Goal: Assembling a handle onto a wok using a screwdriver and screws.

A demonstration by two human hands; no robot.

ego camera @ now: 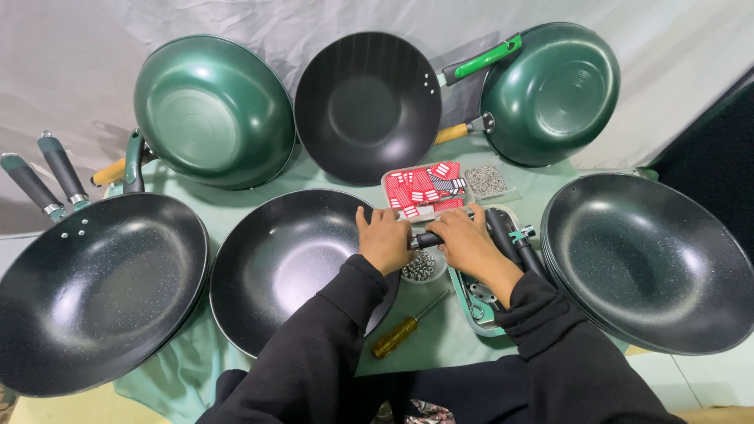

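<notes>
Both hands (428,239) grip a smooth black handle (428,239), seemingly at a speckled round pan (294,263).

Speckled black wok (290,259), green cloth (181,369), amber-handled screwdriver (402,334).

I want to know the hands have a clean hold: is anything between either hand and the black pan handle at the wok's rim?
Nothing visible. The left hand rests on the black wok rim and the right hand grips the black handle directly. The bowl of screws sits below, apart.
</notes>
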